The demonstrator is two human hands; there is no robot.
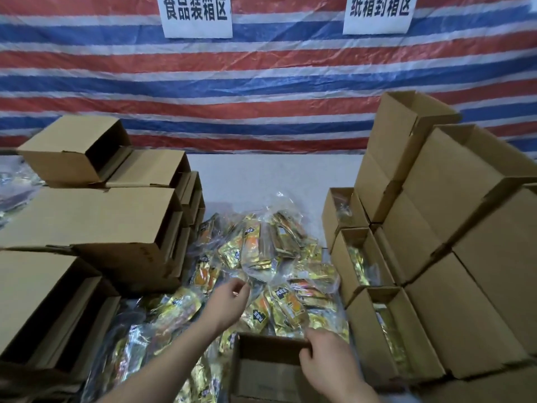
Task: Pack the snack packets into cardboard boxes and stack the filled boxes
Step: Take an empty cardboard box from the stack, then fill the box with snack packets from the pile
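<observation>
The snack packets (258,257) are gold foil with orange panels and black labels inside clear wrap, the cardboard boxes (87,225) plain brown, the table (270,175) pale grey, and the tarpaulin (261,82) striped red, blue and white, with white signs (197,16) lettered in black.

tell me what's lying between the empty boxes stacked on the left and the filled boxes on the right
In the head view, a loose pile of gold snack packets in clear plastic covers the table between the empty boxes and the filled boxes.
</observation>
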